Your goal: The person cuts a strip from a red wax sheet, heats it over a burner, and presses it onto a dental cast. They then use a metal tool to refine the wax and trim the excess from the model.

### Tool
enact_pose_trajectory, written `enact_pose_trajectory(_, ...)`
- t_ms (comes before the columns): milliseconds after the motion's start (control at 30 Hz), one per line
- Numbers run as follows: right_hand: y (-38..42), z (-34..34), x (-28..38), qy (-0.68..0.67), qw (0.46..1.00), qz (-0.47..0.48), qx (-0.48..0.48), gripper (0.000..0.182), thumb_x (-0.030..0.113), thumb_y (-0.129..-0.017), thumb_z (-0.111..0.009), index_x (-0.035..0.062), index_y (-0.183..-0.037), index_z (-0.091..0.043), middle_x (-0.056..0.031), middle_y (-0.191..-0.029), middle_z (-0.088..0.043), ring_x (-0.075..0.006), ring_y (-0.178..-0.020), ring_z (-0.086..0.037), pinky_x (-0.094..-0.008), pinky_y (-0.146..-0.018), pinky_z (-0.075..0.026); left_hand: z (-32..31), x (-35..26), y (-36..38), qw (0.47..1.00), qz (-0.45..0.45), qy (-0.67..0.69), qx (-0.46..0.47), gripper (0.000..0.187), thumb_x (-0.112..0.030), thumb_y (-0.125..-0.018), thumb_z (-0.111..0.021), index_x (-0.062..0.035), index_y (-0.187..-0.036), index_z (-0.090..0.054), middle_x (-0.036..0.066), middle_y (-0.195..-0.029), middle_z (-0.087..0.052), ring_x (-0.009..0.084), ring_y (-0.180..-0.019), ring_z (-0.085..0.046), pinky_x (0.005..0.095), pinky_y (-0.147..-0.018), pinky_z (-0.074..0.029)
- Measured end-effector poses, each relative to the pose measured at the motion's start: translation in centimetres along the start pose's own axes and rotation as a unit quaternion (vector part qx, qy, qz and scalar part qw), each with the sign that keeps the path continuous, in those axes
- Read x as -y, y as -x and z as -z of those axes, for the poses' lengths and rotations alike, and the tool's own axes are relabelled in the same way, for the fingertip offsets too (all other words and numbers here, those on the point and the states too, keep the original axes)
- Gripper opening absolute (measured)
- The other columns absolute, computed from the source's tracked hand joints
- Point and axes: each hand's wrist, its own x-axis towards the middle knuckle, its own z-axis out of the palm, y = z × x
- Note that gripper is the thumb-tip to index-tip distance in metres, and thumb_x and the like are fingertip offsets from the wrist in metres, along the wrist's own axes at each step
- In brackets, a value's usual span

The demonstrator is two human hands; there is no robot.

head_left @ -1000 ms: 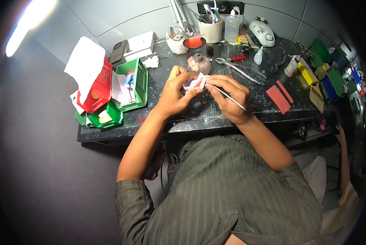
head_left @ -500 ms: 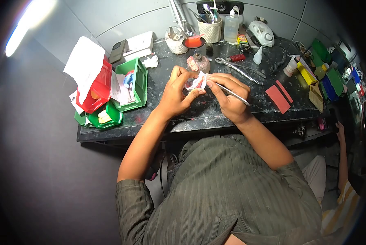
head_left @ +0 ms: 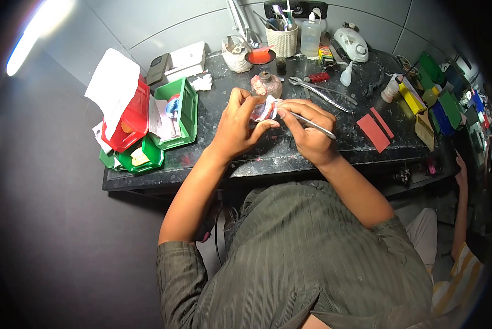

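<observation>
Over the front of the black workbench, my left hand [head_left: 236,125] is closed around a small white and pink dental cast [head_left: 264,109], thumb below and fingers above. Much of the cast is hidden by the fingers. My right hand [head_left: 313,131] pinches a slim metal wax carver [head_left: 318,128] like a pen. Its tip end meets the cast's right side, covered by my fingertips. Just behind the hands stands a wax-smeared spirit burner [head_left: 266,86]. A round dish of red wax [head_left: 260,56] sits farther back.
Green bins [head_left: 188,118] and a red bin [head_left: 131,123] with papers stand left. To the right lie pink wax sheets [head_left: 373,133], metal tweezers [head_left: 325,96] and a dropper bottle [head_left: 347,74]. A brush cup [head_left: 282,41] stands behind. Another person's arm [head_left: 461,197] shows far right.
The cast has turned slightly in my left hand, and that thumb has shifted a little. My right hand keeps the carver against it. At far right, the other person's hand has moved slightly.
</observation>
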Motion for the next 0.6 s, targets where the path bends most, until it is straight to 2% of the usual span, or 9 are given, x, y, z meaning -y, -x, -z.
enact_pose_trajectory(67,0.1,0.0,-0.4,0.018,0.999,0.034,0.017,0.009,0.001,-0.088,-0.073,-0.0046,-0.095,-0.072,-0.0155,-0.094,-0.075,-0.0255,-0.086,-0.074,-0.0318,-0.076,-0.057,0.1,-0.1,0.0,1.0,0.001,-0.005,0.003,0.053,-0.03,-0.075,-0.087,-0.0011,-0.113,-0.064,0.012,-0.097,-0.046,0.0269,-0.082,-0.052,0.0372,-0.071,-0.048)
enact_pose_trajectory(233,0.2,0.0,-0.4,0.015,1.0,0.007,0.003,0.009,0.001,-0.088,-0.072,-0.0044,-0.095,-0.072,-0.0149,-0.093,-0.075,-0.0244,-0.084,-0.073,-0.0309,-0.075,-0.056,-0.1,-0.2,0.0,0.999,-0.001,-0.037,0.006,0.055,-0.032,-0.075,-0.087,-0.0023,-0.115,-0.063,0.013,-0.097,-0.046,0.0276,-0.081,-0.053,0.0376,-0.07,-0.048)
enact_pose_trajectory(300,0.1,0.1,-0.4,0.011,1.0,0.008,0.012,0.008,0.001,-0.088,-0.072,-0.0041,-0.095,-0.072,-0.0146,-0.093,-0.075,-0.0241,-0.083,-0.073,-0.0307,-0.074,-0.055,-0.1,0.0,-0.1,0.998,-0.022,-0.054,-0.003,0.062,-0.04,-0.076,-0.085,-0.0017,-0.119,-0.061,0.015,-0.097,-0.05,0.0311,-0.077,-0.056,0.0409,-0.067,-0.049)
enact_pose_trajectory(400,0.1,0.0,-0.6,-0.012,1.0,-0.014,-0.006,0.008,0.001,-0.089,-0.072,-0.0035,-0.095,-0.073,-0.0141,-0.093,-0.074,-0.0231,-0.083,-0.073,-0.0299,-0.074,-0.055,-0.1,-0.4,-0.1,0.999,-0.01,-0.049,0.004,0.056,-0.033,-0.075,-0.087,-0.0026,-0.116,-0.063,0.013,-0.097,-0.047,0.0274,-0.081,-0.054,0.0376,-0.07,-0.049)
enact_pose_trajectory(533,0.2,0.3,-1.1,-0.036,0.999,-0.029,0.02,0.008,0.002,-0.091,-0.071,-0.0043,-0.096,-0.072,-0.0129,-0.093,-0.074,-0.0187,-0.084,-0.072,-0.029,-0.074,-0.055,-0.3,0.0,0.0,0.999,0.0,-0.035,0.0,0.056,-0.034,-0.075,-0.087,-0.0024,-0.115,-0.064,0.013,-0.098,-0.047,0.0274,-0.081,-0.054,0.0378,-0.07,-0.05)
enact_pose_trajectory(600,0.2,0.3,-1.6,-0.063,0.996,-0.05,0.022,0.008,0.002,-0.093,-0.07,-0.0047,-0.097,-0.072,-0.0123,-0.095,-0.074,-0.0173,-0.086,-0.071,-0.0285,-0.075,-0.056,-0.1,0.1,0.0,1.0,0.012,-0.024,0.007,0.055,-0.037,-0.08,-0.083,-0.0002,-0.116,-0.063,0.016,-0.098,-0.05,0.0306,-0.08,-0.057,0.04,-0.07,-0.05)
